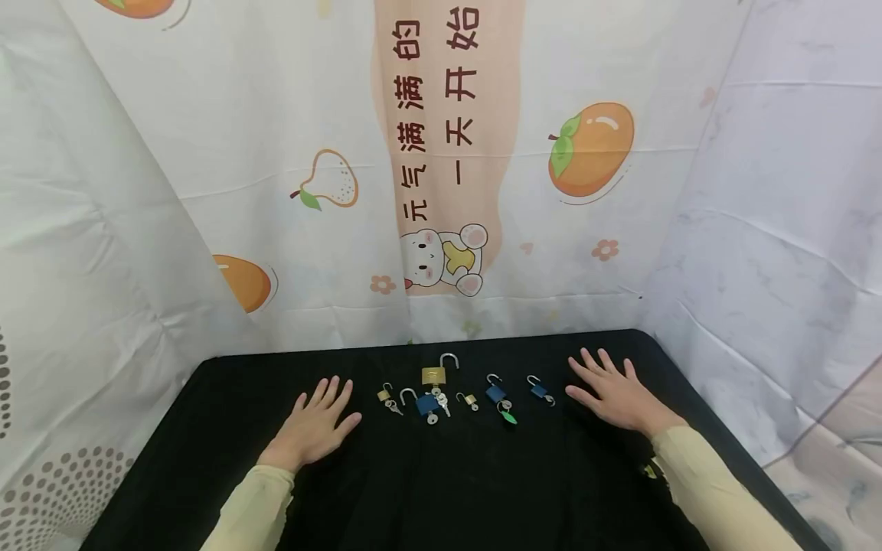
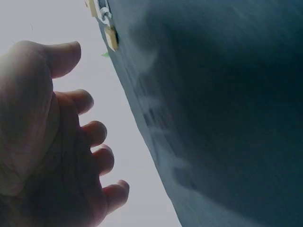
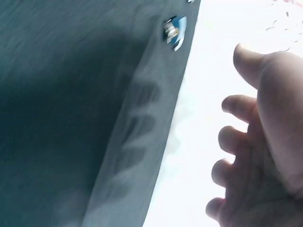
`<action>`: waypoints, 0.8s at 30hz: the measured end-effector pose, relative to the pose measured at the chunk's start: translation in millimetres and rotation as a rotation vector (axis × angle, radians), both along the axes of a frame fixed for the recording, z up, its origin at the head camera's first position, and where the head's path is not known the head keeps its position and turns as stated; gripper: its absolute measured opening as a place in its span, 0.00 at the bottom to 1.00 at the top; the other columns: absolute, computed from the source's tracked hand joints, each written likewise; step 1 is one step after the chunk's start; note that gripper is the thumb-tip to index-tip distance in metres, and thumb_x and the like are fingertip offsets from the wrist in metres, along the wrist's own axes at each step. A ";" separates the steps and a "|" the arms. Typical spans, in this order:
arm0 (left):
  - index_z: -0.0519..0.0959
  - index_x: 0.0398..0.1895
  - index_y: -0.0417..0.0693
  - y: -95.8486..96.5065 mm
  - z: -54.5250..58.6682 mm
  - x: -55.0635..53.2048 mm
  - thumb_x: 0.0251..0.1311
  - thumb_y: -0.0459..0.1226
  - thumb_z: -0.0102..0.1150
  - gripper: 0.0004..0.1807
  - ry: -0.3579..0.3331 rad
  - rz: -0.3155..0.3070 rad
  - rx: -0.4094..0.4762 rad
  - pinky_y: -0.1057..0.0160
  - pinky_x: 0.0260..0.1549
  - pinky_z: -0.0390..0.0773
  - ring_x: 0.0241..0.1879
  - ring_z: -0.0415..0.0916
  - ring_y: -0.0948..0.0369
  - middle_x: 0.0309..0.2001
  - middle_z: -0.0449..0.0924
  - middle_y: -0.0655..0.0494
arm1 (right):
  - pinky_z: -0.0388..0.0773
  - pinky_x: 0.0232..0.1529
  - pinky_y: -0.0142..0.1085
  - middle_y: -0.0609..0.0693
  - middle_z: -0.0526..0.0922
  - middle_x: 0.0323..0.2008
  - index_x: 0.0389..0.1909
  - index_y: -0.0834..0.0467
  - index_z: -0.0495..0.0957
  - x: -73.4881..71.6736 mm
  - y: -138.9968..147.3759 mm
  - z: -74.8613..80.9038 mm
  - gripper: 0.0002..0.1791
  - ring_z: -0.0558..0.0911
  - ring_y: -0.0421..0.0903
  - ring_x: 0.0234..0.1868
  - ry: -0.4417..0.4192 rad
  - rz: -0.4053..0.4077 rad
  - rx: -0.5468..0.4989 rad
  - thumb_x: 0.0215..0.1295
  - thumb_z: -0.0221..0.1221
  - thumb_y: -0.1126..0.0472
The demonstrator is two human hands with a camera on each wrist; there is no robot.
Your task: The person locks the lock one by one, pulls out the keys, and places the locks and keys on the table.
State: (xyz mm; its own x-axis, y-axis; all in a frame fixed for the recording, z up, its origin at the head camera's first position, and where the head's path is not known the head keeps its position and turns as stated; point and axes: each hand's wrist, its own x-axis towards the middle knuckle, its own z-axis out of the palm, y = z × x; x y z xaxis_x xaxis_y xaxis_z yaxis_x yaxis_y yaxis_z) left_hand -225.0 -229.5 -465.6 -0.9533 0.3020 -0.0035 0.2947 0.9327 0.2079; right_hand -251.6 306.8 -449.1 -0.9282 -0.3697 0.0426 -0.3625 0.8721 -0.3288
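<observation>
My left hand [image 1: 311,425] is over the left part of the black table, fingers spread, holding nothing. My right hand [image 1: 620,399] is over the right part, likewise spread and holding nothing. Between them lies a row of padlocks with raised shackles and keys. Nearest the left hand is a small brass padlock [image 1: 383,395]. Further right are a large brass padlock [image 1: 433,376], a large blue padlock [image 1: 426,404] and another small brass padlock [image 1: 471,399]. A blue padlock [image 1: 495,393] has a green tag [image 1: 508,417]. A smaller blue padlock [image 1: 538,390] lies closest to the right hand.
A black cloth [image 1: 482,490] covers the table. White curtains printed with fruit stand behind it [image 1: 276,153] and along both sides. A small dark and yellow item [image 1: 650,470] shows beside the right sleeve [image 1: 710,490].
</observation>
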 end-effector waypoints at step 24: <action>0.82 0.40 0.41 236.1 -13.2 -35.3 0.60 0.60 0.66 0.29 -0.031 0.057 0.344 0.54 0.27 0.78 0.24 0.77 0.56 0.30 0.79 0.52 | 0.79 0.55 0.50 0.68 0.70 0.66 0.70 0.69 0.65 -64.0 -119.1 -6.6 0.22 0.76 0.63 0.62 -0.467 -0.138 -0.642 0.79 0.46 0.67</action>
